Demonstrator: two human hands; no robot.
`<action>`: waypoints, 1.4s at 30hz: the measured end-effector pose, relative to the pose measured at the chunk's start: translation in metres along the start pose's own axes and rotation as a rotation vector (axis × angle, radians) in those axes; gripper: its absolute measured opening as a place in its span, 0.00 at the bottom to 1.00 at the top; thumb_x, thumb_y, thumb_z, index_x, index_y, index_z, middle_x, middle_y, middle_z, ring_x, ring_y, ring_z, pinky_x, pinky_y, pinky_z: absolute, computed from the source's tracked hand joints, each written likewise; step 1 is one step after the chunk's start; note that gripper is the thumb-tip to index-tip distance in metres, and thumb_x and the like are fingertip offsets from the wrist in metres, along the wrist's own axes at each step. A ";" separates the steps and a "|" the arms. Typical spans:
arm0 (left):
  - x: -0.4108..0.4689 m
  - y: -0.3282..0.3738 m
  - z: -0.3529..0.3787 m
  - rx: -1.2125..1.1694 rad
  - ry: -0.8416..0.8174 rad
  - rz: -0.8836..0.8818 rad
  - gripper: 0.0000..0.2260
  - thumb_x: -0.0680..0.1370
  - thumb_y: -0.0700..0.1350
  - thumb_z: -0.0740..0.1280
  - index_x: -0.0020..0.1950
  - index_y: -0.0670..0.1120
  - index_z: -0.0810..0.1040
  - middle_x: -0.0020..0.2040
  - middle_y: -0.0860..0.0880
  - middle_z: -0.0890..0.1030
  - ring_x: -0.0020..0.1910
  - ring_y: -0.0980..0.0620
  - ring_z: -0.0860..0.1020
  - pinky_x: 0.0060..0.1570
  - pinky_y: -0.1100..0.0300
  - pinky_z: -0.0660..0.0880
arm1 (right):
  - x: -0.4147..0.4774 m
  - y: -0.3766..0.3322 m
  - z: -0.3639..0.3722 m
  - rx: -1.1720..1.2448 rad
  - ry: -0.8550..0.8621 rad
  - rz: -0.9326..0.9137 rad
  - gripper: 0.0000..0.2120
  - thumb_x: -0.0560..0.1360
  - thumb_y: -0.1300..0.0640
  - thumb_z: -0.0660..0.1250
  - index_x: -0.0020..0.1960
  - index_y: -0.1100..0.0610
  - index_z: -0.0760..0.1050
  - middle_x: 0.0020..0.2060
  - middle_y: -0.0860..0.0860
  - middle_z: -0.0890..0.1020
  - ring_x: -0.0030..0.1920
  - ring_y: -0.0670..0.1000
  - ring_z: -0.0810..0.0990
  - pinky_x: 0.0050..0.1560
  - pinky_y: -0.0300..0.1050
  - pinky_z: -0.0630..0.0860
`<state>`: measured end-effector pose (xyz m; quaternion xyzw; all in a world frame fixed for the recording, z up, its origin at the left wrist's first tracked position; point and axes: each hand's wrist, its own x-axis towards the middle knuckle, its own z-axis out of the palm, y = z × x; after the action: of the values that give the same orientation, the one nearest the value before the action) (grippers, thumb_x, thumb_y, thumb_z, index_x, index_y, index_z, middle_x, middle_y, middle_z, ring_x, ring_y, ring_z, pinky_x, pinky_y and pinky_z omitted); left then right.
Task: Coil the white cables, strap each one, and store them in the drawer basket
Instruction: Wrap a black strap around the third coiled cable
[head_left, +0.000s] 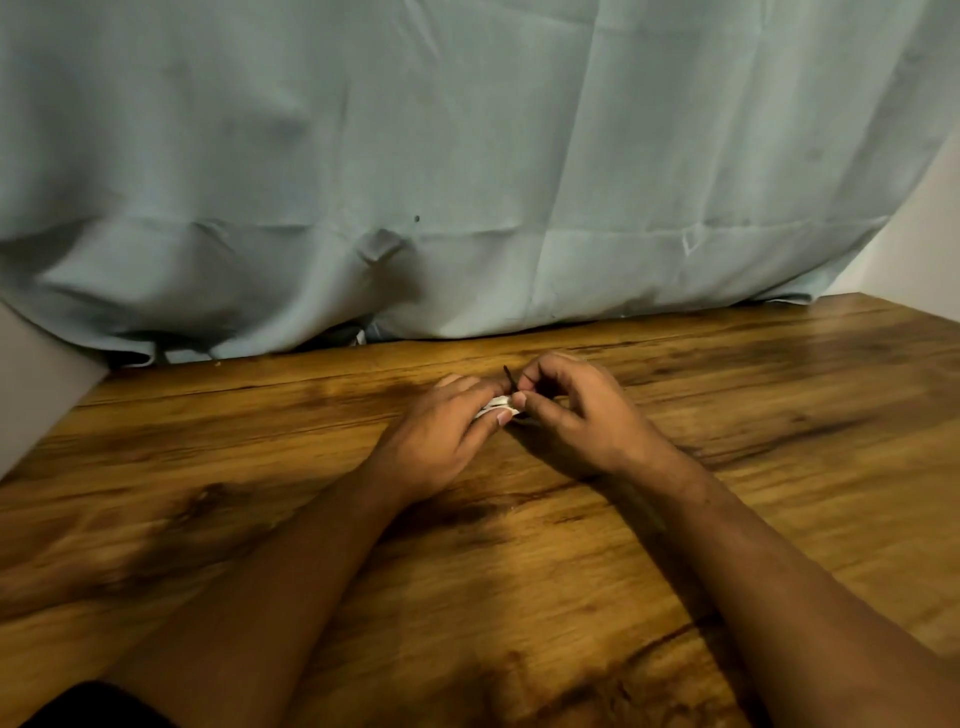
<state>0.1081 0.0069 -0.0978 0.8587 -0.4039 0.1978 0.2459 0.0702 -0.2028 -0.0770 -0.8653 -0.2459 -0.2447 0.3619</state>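
At the middle of the brown wood-grain table (727, 519), I saw the small white coiled cable (497, 404) pinched in my left hand (441, 441). I judged it could spring loose if that pinch eased. My right hand (576, 415) gripped the thin dark strap (509, 378).

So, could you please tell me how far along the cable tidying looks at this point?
One white cable looks already coiled, bunched small in the left hand. In hand now: the right hand is working a thin dark strap around it, over the wooden table. Still left: closing the strap and storing the coil. No drawer, basket or other cables are in view, so the remaining count is unclear.
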 end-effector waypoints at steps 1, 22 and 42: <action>-0.001 0.000 0.000 0.026 -0.013 0.002 0.17 0.84 0.58 0.56 0.66 0.51 0.75 0.57 0.52 0.79 0.58 0.52 0.74 0.58 0.49 0.74 | 0.000 0.000 0.001 0.022 0.002 0.015 0.03 0.77 0.52 0.70 0.47 0.50 0.78 0.42 0.46 0.82 0.45 0.49 0.80 0.47 0.55 0.78; 0.006 0.018 -0.001 0.105 -0.039 0.064 0.13 0.85 0.52 0.58 0.64 0.48 0.76 0.55 0.49 0.81 0.53 0.49 0.75 0.51 0.52 0.71 | 0.008 0.006 0.023 0.442 0.254 0.459 0.10 0.75 0.60 0.73 0.37 0.52 0.76 0.32 0.50 0.77 0.36 0.50 0.74 0.42 0.49 0.72; 0.001 0.002 0.001 -0.790 0.197 -0.407 0.08 0.85 0.46 0.63 0.56 0.46 0.80 0.48 0.47 0.85 0.47 0.54 0.83 0.47 0.56 0.81 | -0.011 -0.002 0.000 0.610 -0.071 0.389 0.12 0.81 0.64 0.69 0.63 0.62 0.80 0.55 0.62 0.86 0.51 0.55 0.84 0.56 0.47 0.81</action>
<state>0.1077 0.0048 -0.0974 0.7381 -0.2461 0.0567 0.6257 0.0608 -0.2046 -0.0830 -0.7559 -0.1509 -0.0567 0.6345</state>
